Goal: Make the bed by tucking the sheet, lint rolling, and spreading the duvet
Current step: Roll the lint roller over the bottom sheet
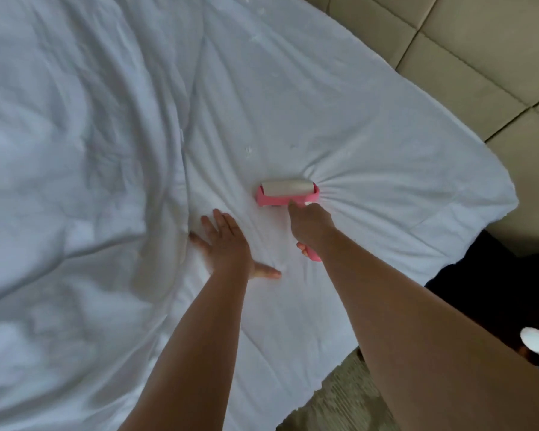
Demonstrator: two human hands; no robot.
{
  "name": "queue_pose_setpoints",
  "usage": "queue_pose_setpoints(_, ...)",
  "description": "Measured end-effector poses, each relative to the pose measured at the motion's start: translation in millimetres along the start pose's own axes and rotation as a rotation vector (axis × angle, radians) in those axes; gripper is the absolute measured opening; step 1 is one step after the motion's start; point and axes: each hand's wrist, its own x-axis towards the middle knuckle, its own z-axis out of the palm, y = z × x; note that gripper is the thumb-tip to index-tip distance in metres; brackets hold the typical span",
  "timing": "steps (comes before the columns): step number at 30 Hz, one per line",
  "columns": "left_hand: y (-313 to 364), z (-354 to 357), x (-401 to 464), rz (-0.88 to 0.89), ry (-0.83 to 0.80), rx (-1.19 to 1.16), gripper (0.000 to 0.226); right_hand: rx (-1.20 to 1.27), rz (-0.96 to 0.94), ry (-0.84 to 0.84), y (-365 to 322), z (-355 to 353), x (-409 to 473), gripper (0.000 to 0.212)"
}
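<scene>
Right hand (310, 227) gripping lint roller (288, 192), left hand (227, 244) flat on sheet (355, 119)

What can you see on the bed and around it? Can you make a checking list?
Surface: white sheet, wrinkled, bunching at the roller.
Job's things: pink lint roller pressed on the sheet; rumpled duvet at left.
Clutter: small white flecks on the sheet.
Hands: left hand flat on the sheet, fingers spread; right hand grips the roller's handle.
Cables: nothing seen.
Surroundings: padded beige headboard; patterned carpet.
</scene>
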Motion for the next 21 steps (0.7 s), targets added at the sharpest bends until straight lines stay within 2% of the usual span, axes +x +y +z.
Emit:
queue_pose_setpoints(5,10.3,-13.2,26.9,0.022,-0.010,-0.049,0.163,0.010,-0.013,0.003,-38.0,-5.5,35.2,0.036)
queue_pose_setpoints(15,17.5,-34.3,67.6,0.032,-0.079,-0.079,0.160,0.022,-0.008,-0.039,-92.5,-16.2,83.2,0.043)
queue_pose_setpoints(21,17.1,-40.2,79.2,0.043,-0.143,-0.101,0.157,0.050,0.014,-0.090,-123.2,-21.0,110.0,0.040)
